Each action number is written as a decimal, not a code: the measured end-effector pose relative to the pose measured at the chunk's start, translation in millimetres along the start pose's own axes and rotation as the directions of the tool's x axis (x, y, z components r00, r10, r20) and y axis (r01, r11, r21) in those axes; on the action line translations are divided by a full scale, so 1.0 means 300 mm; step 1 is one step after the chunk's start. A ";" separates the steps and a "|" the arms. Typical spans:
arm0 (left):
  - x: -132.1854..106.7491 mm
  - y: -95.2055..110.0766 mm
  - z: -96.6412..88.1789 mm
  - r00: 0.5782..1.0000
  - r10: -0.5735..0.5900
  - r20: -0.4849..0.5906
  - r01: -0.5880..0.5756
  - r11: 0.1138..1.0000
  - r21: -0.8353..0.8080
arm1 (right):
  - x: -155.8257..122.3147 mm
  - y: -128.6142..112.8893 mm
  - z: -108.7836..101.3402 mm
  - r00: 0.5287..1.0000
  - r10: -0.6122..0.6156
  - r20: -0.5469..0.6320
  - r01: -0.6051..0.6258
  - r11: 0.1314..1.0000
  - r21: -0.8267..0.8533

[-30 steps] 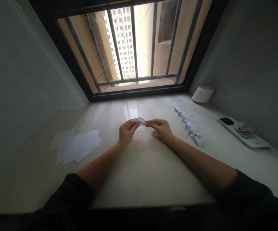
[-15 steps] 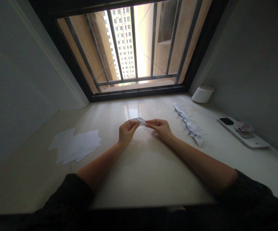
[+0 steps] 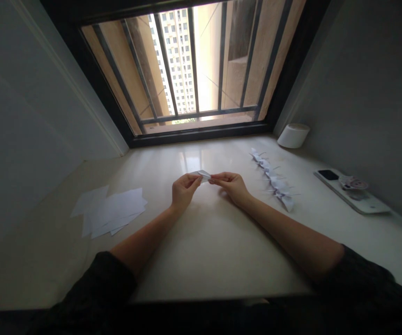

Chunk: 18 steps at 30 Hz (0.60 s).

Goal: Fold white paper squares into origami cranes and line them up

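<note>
Between my two hands is a small folded piece of white paper [image 3: 204, 175], held just above the pale counter. My left hand [image 3: 184, 190] pinches its left side between thumb and fingers. On the other side, my right hand [image 3: 231, 184] grips the right end with its fingertips. Fingers cover part of the paper, so its full shape is hidden. To the right of my right hand stands a row of several folded white paper figures [image 3: 273, 180], like paper cranes. Loose sheets of white paper [image 3: 113, 209] lie overlapping on the left.
A phone [image 3: 352, 193] with a round grip on its back lies on the right of the counter [image 3: 218, 260]. Behind it, a white cup-like object [image 3: 293, 136] stands by the wall. A barred window [image 3: 194, 70] rises at the far edge.
</note>
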<state>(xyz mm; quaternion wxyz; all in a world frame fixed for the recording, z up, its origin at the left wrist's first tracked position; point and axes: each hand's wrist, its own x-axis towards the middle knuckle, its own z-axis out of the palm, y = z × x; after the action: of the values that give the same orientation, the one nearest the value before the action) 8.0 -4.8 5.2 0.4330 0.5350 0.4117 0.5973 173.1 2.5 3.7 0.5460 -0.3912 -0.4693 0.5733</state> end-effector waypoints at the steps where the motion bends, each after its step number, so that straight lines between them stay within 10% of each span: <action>1: 0.000 0.000 0.000 1.000 -0.009 0.004 0.009 1.000 -0.006 | 0.000 -0.001 0.000 1.000 0.000 0.002 0.000 1.000 -0.001; 18: 0.003 -0.003 0.000 1.000 0.020 0.007 -0.020 0.999 -0.031 | -0.005 -0.002 -0.004 1.000 -0.019 0.003 0.019 0.999 -0.033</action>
<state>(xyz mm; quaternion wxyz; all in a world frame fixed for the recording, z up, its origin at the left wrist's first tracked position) 8.0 -3.7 4.4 0.4368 0.5345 0.3957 0.6058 174.7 1.1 3.9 0.5441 -0.3949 -0.4833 0.5607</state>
